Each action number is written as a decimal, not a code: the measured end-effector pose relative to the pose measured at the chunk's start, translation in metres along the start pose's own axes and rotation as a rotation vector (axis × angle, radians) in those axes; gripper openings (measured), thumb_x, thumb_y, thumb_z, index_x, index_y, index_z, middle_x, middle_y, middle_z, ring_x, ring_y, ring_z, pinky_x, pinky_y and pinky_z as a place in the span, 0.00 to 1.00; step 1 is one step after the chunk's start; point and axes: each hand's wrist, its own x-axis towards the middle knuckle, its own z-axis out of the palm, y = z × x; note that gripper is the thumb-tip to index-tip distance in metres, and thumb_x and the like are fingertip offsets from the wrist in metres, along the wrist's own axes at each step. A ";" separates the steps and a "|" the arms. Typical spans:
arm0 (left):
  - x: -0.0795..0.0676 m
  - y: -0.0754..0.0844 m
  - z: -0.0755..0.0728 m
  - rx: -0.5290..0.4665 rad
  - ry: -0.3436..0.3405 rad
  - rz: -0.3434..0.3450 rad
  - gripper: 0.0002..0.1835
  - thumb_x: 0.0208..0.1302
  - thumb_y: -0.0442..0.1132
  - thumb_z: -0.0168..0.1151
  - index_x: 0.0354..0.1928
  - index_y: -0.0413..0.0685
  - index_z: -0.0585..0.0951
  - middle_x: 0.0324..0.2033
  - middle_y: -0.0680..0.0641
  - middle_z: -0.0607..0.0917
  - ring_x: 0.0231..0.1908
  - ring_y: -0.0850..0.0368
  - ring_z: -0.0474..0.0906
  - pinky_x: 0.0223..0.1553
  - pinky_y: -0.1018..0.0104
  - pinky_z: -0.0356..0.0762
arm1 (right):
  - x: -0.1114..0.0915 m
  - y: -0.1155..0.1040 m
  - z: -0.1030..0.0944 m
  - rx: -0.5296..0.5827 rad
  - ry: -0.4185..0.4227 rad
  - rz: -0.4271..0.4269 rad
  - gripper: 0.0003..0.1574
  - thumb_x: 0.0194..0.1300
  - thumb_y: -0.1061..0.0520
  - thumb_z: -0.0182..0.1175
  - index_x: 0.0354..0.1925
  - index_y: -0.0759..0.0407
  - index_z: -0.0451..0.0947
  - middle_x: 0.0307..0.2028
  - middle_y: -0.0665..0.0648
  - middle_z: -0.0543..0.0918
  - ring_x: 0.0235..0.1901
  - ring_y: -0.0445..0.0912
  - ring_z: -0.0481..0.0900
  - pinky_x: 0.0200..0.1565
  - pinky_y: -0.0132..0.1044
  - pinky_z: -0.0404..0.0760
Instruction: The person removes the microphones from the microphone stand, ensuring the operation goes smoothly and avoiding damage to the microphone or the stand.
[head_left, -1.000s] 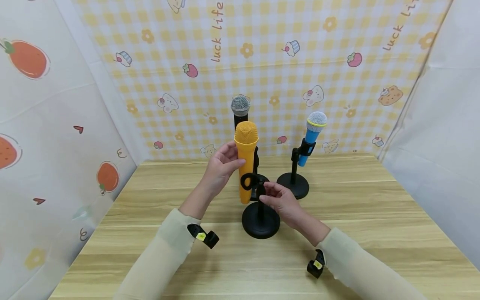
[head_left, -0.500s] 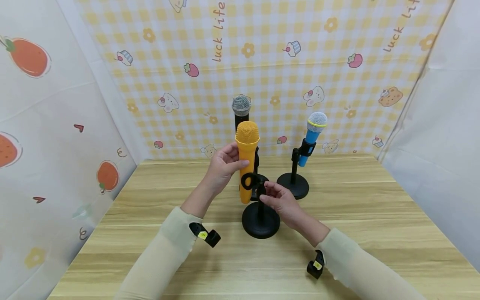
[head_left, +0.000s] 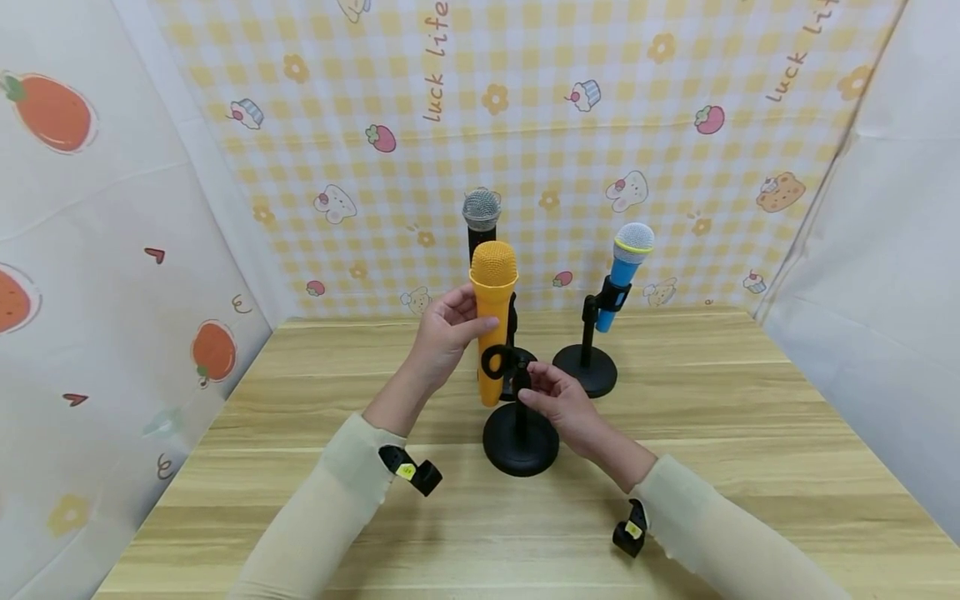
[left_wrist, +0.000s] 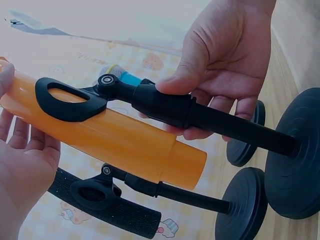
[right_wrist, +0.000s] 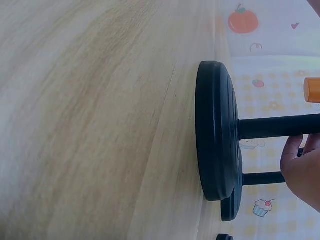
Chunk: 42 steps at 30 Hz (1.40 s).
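Note:
My left hand (head_left: pixel 442 340) grips a yellow-orange microphone (head_left: pixel 492 304) by its handle, thumb in front, grille upward and lower end off the table. With thumb and fingers my right hand (head_left: pixel 564 407) holds the stem of a black desk microphone stand (head_left: pixel 521 450), whose round base sits on the table. The stand's ring-shaped clip (left_wrist: pixel 70 114) overlaps the handle in the left wrist view, with the microphone passing behind it and its ring opening unfilled. In the right wrist view, the stem (right_wrist: pixel 272 126) rises from the base, and the microphone's lower end (right_wrist: pixel 312 90) appears beside it.
Behind the orange microphone, a black microphone with a silver grille (head_left: pixel 482 210) sits in another stand. To its right, a blue microphone (head_left: pixel 624 271) leans in a third stand (head_left: pixel 587 367). A patterned cloth backdrop (head_left: pixel 420 167) closes the rear of the wooden table (head_left: pixel 720 400).
Almost nothing differs. The left hand and microphone shift very slightly, and the right hand keeps its hold on the stand.

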 end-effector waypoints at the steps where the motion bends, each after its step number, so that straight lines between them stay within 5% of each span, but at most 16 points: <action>1: 0.000 0.000 0.000 -0.003 0.002 0.000 0.21 0.61 0.19 0.56 0.58 0.30 0.73 0.49 0.46 0.82 0.50 0.53 0.77 0.54 0.61 0.74 | 0.000 0.000 0.000 0.001 -0.001 -0.001 0.22 0.68 0.65 0.60 0.58 0.64 0.68 0.51 0.56 0.71 0.50 0.49 0.66 0.50 0.31 0.75; 42: 0.004 0.007 0.007 -0.089 0.012 0.020 0.21 0.60 0.21 0.57 0.55 0.39 0.76 0.48 0.47 0.81 0.49 0.53 0.77 0.50 0.63 0.75 | 0.000 0.004 0.003 0.011 -0.011 -0.089 0.17 0.67 0.68 0.58 0.53 0.63 0.70 0.46 0.54 0.74 0.47 0.47 0.69 0.49 0.31 0.76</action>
